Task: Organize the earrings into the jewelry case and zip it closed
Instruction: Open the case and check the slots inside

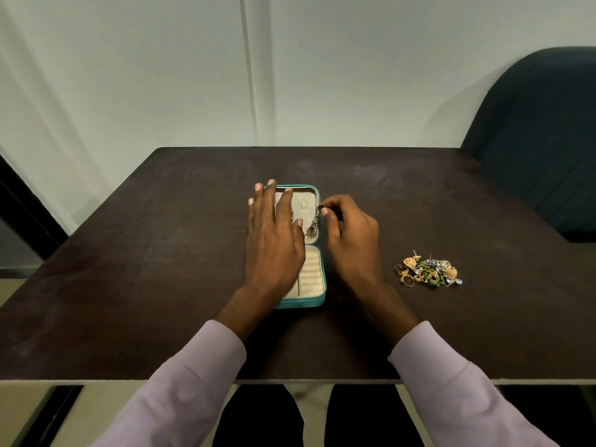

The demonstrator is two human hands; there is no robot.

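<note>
Earring (pixel 312 228) pinched by right hand (pixel 350 235) (over open case (pixel 317 287)).

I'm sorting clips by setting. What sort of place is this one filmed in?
Probably a plain office or study room, though it is hard to be sure: a bare dark table set against a pale wall, with a dark upholstered chair at its right.
</note>
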